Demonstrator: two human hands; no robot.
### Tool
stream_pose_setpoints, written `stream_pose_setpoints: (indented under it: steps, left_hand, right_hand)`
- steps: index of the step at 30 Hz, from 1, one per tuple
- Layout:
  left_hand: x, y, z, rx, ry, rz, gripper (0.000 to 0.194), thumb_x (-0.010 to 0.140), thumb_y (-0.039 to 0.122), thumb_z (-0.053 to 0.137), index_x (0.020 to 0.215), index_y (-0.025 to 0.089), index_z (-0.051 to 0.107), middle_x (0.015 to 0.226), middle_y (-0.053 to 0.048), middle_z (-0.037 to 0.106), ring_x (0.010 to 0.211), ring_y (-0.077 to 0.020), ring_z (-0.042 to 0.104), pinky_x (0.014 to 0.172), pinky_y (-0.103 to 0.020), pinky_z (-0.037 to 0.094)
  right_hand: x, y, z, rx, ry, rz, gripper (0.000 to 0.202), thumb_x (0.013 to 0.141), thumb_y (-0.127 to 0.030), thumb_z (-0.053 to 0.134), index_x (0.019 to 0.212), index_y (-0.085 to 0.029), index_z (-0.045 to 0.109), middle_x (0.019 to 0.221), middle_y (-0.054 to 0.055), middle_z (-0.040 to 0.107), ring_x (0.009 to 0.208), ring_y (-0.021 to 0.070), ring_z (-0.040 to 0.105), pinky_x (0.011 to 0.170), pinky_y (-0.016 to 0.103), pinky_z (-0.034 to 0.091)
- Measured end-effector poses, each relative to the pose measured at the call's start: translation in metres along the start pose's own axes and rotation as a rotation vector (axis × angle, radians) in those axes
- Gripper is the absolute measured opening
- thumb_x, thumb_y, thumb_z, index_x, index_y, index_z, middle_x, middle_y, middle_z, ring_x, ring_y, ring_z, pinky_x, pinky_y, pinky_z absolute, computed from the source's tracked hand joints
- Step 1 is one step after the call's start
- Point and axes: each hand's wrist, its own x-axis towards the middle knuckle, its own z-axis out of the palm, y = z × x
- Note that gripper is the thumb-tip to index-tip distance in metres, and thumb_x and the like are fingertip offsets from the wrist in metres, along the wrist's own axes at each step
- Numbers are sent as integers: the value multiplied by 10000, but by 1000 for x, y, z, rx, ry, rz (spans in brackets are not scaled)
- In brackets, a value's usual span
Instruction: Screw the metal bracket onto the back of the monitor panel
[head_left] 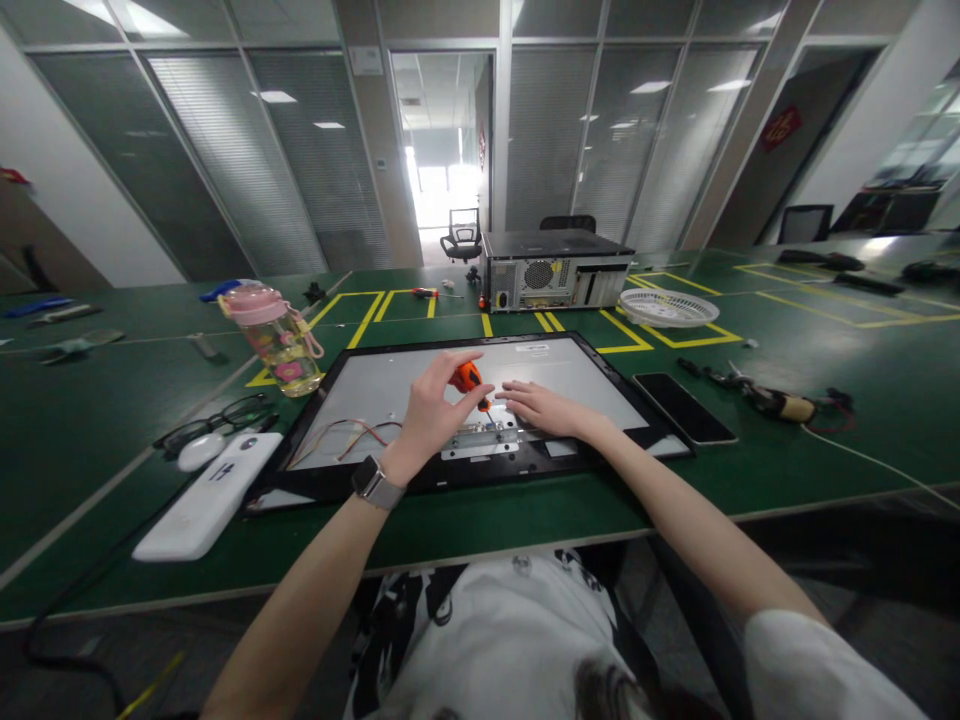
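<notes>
A flat display panel (577,375) with a black frame lies face down or face up, I cannot tell which, on the green table. My left hand (439,405), a watch on its wrist, is closed around the orange and black handle of a screwdriver (469,377). The tool's tip points down at a metal bracket (480,447) near the panel's front edge. Just right of the tip, my right hand (544,408) rests on the panel by the bracket with its fingers stretched out. Thin coloured wires (341,430) lie on the panel's left part.
Left of the panel stand a pink-lidded bottle (281,345), glasses (217,425) and a white power bank-like device (210,500). On the right lie a phone (684,408) and a cabled tool (780,403). Behind are a computer case (559,275) and a white basket (667,308).
</notes>
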Motion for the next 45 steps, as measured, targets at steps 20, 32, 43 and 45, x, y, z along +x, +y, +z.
stream_pose_setpoints:
  steps: [20,32,43,45]
  left_hand:
    - [2,-8,-4,-186,-139,-91,527,802,160,687,1302,252,548,1037,-35,641,802,-114,650,755,-260,612]
    - [3,-5,-5,-214,-139,-67,474,817,170,684,1272,250,578,1087,-45,618,849,-119,632,750,-251,589]
    - [3,-2,-6,-240,-172,-69,490,838,148,642,1307,259,553,1127,-55,621,959,-147,635,830,-283,582]
    - [3,-2,-6,-278,-187,-79,529,852,128,608,1353,266,511,1141,-60,631,988,-153,639,857,-297,578]
  right_hand:
    - [-1,-7,-6,-48,-42,3,480,1023,-377,300,1377,-162,542,1443,166,508,1338,298,467,1110,492,346]
    - [0,-2,-2,-53,-18,-28,467,1025,-384,303,1369,-185,550,1411,149,540,1325,286,481,1096,478,366]
    - [1,0,-1,-53,-12,-40,469,1026,-374,305,1356,-157,558,1391,168,553,1312,295,493,1093,483,369]
    - [1,0,0,-46,-2,-42,460,1025,-377,311,1352,-175,563,1390,155,557,1308,287,497,1091,477,373]
